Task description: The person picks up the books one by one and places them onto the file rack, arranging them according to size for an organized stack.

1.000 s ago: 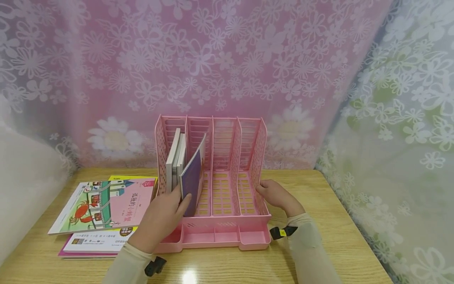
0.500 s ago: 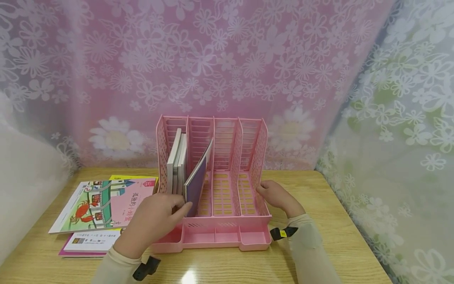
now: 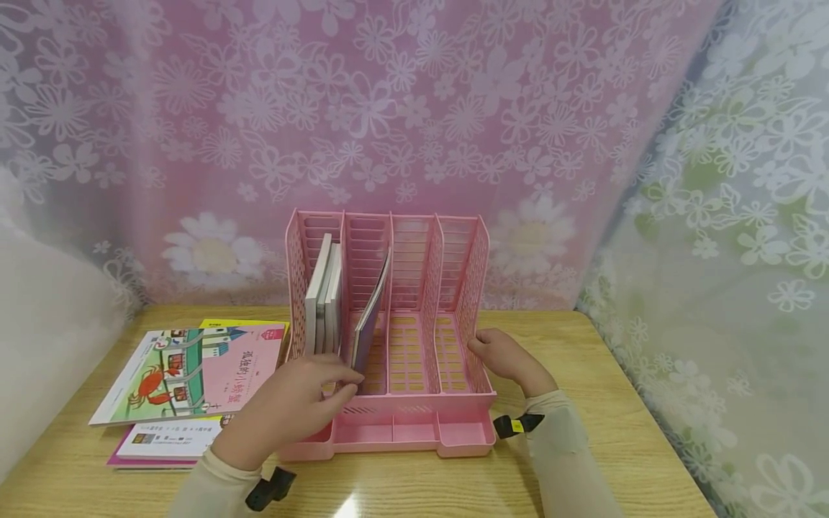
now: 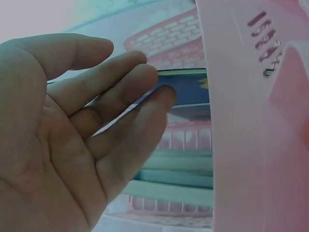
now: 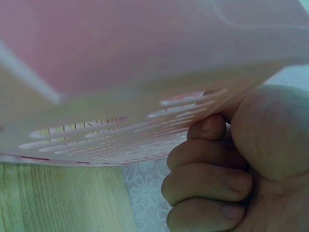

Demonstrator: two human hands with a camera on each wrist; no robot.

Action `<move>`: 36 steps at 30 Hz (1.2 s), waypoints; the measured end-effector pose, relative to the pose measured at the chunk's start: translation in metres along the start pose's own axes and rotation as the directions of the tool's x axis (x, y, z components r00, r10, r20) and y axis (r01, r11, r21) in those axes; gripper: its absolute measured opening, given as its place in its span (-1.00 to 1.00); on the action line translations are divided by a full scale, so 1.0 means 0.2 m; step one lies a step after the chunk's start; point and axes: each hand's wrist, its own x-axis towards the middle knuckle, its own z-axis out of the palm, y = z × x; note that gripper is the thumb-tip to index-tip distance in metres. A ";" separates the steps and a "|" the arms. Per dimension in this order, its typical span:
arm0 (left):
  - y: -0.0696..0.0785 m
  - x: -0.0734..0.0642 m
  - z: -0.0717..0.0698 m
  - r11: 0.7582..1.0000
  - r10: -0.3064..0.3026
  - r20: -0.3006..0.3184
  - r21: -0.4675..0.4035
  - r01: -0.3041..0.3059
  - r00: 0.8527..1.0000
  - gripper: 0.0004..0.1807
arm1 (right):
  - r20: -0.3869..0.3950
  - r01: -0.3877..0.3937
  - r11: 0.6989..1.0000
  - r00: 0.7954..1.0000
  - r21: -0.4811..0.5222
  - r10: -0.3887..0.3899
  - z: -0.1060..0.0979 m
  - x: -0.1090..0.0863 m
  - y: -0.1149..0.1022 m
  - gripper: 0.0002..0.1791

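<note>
At edge of leaning book [image 3: 370, 324], left hand [image 3: 294, 396]; gap beside upright books [image 3: 329, 306].

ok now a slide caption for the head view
Left hand beside a leaning book in a pink organiser, right hand at the organiser's side, book pile at left.

Two right-hand slots [image 3: 406, 352] free, leaning book [image 3: 368, 337] narrowing adjoining slot [image 3: 364, 248]

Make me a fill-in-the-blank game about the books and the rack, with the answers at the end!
1. The rack is the colour ____.
2. The ____ hand grips the rack's side.
3. Counting from the left, the thin book sits in the ____ slot.
4. The top book on the pile shows a red ____.

Answers: pink; right; second; crab.
</note>
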 end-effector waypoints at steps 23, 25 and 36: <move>0.02 0.02 0.03 0.994 -0.014 -0.132 0.103 0.028 0.991 -0.43 | -0.016 0.011 1.000 1.000 0.006 -0.011 0.01 0.01 0.01 -0.59; 0.02 0.02 0.04 0.995 0.002 -0.129 0.096 0.011 0.992 -0.44 | -0.018 0.011 1.000 1.000 0.005 -0.011 0.01 0.01 0.02 -0.59; 0.06 0.13 0.07 0.960 -0.266 -0.020 0.083 0.267 0.964 -0.10 | -0.002 0.018 1.000 1.000 0.017 -0.018 0.00 0.01 0.02 -0.59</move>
